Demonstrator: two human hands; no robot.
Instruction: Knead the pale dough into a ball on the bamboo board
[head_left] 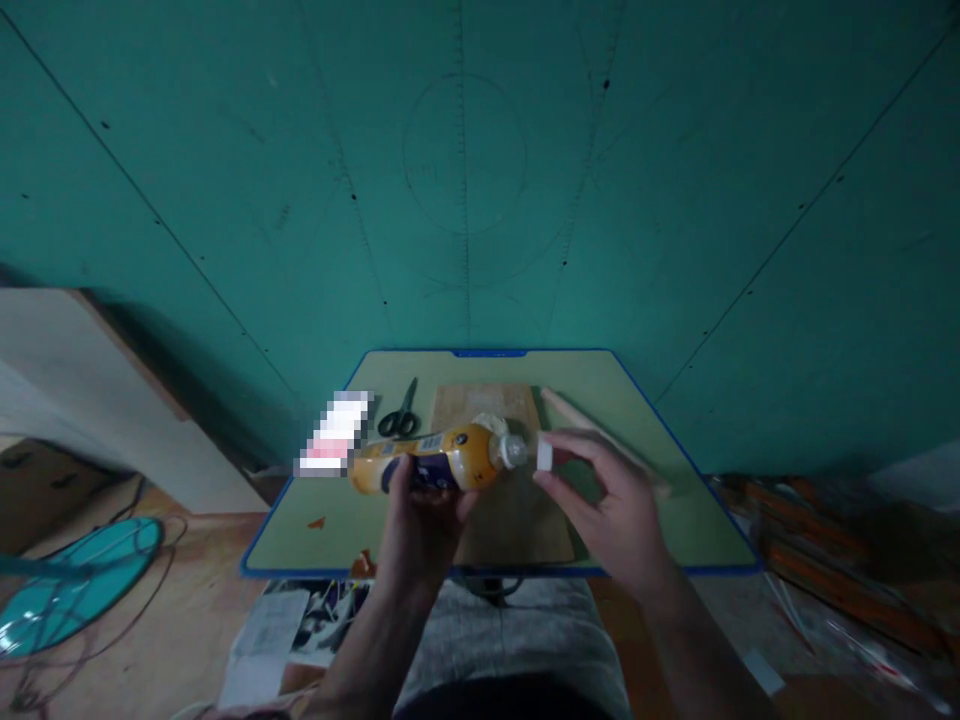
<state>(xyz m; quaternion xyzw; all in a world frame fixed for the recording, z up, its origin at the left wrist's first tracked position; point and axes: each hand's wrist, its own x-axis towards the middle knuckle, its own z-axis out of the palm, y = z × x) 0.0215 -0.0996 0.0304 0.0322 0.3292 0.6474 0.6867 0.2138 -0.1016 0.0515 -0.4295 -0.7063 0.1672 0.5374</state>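
My left hand (420, 520) is wrapped round a plastic bottle (442, 460) of yellow-orange liquid with a dark blue label, held on its side over the table with its open neck pointing right. My right hand (611, 505) pinches the small white cap (544, 456) between thumb and fingers, just right of the bottle's neck and apart from it. Both hands hover above a wooden board (517, 500) lying on the small green table (675, 500) with a blue rim.
Black scissors (400, 415) lie at the table's back left beside a blurred-out packet (335, 435). A pale lump (491, 423) sits on the board's far end. A wooden stick (592, 428) lies at the right. A teal fan (71, 585) lies on the floor, left.
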